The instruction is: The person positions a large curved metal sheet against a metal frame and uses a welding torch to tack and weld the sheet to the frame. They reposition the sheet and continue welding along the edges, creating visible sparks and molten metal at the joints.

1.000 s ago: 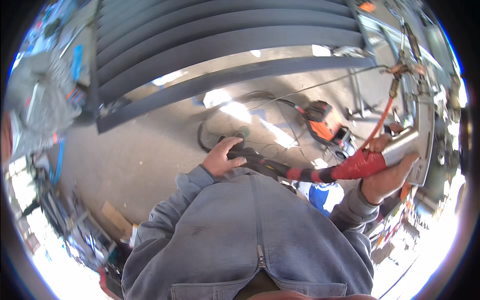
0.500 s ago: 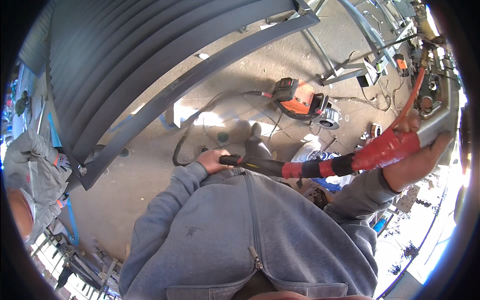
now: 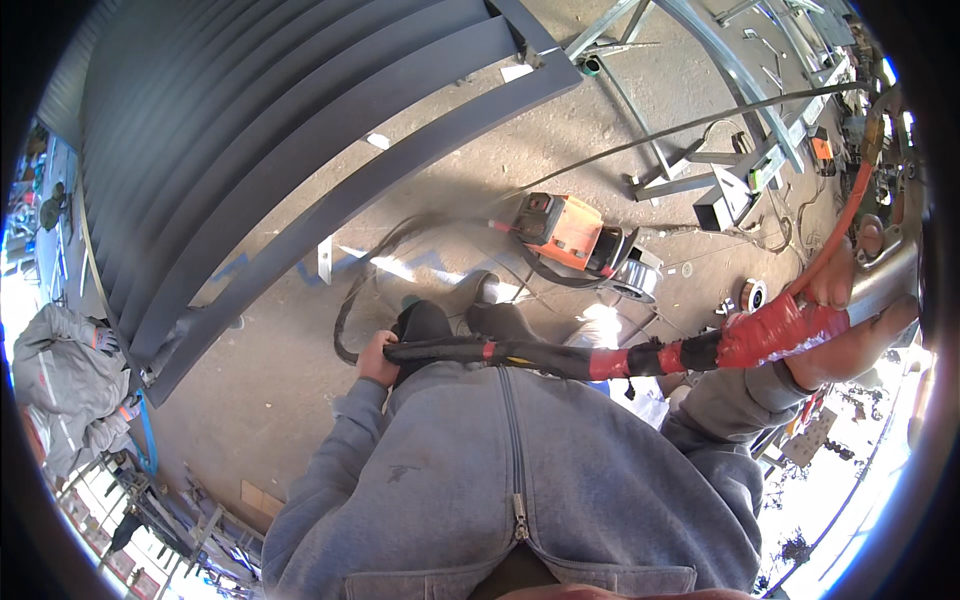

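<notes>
My left hand [image 3: 377,359] is closed around a thick black cable [image 3: 440,350] in front of my waist. The cable runs right across my front, banded with black and red tape, into a bulky red-wrapped section [image 3: 765,335]. At the far right my right hand [image 3: 858,335] grips that red-wrapped end where it meets a metal-bodied tool [image 3: 895,255]. Part of this tool is lost at the dark rim, so its exact kind is unclear. From my left hand the cable loops back over the floor toward an orange and black machine [image 3: 565,230] with a wire spool at its side.
A large dark grey slatted metal panel [image 3: 300,230] fills the upper left. Beside its lower corner, another person [image 3: 70,385] in grey bends over. Galvanised metal frames [image 3: 720,190] stand at the upper right. A loose wire spool [image 3: 753,294] lies on the floor near my right arm.
My left hand has moved left and down, still on the cable, stretching it longer across my front. My right hand and the tool have shifted slightly right and down. The panel and machine appear farther left.
</notes>
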Demonstrator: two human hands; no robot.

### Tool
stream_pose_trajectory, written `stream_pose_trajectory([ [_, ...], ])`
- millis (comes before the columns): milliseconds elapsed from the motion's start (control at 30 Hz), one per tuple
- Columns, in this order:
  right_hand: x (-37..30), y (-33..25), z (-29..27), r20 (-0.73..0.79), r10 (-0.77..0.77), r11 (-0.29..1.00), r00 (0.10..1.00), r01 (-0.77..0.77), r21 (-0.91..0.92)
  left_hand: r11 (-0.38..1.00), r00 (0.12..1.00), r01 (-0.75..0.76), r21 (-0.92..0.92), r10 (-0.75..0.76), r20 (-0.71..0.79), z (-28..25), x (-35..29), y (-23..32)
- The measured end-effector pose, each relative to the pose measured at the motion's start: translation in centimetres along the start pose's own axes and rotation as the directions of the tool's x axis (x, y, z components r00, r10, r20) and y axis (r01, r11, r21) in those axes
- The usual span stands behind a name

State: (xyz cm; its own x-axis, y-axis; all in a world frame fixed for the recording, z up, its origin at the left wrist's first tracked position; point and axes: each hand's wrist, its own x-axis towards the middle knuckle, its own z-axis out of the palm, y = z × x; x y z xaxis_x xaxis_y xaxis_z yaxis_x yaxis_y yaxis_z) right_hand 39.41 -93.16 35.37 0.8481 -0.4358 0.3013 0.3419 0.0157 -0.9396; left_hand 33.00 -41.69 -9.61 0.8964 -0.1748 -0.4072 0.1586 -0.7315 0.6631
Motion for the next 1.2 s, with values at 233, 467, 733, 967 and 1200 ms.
stream_pose_trajectory([
  [233, 7.5, 2.0, -8.2, 0.282, 0.041, 0.946, 0.959, -0.128, 0.297, 0.978, 0.990, -0.134, 0.163, 0.140, -0.029, -0.9, 5.7, 6.3],
  [467, 12.2, -3.4, -11.7, 0.170, 0.043, 0.872, 0.984, -0.120, 0.474, 0.962, 0.960, -0.272, 0.027, 0.270, 0.075, -1.2, 16.0, 14.0],
  [733, 15.7, -8.3, -6.2, 0.234, -0.059, 0.903, 0.970, -0.049, 0.427, 0.877, 0.862, -0.480, 0.018, 0.475, -0.174, -0.5, 21.7, 20.1],
  [967, 19.7, -5.2, -2.6, 0.337, 0.012, 0.901, 0.941, -0.156, 0.404, 0.810, 0.778, -0.577, 0.107, 0.585, -0.229, -6.4, 13.9, 20.6],
  [1200, 26.3, -0.9, -0.4, 0.511, 0.077, 0.873, 0.856, -0.306, 0.381, 0.982, 0.837, -0.159, -0.102, 0.080, -0.541, -2.2, 15.4, 23.7],
])
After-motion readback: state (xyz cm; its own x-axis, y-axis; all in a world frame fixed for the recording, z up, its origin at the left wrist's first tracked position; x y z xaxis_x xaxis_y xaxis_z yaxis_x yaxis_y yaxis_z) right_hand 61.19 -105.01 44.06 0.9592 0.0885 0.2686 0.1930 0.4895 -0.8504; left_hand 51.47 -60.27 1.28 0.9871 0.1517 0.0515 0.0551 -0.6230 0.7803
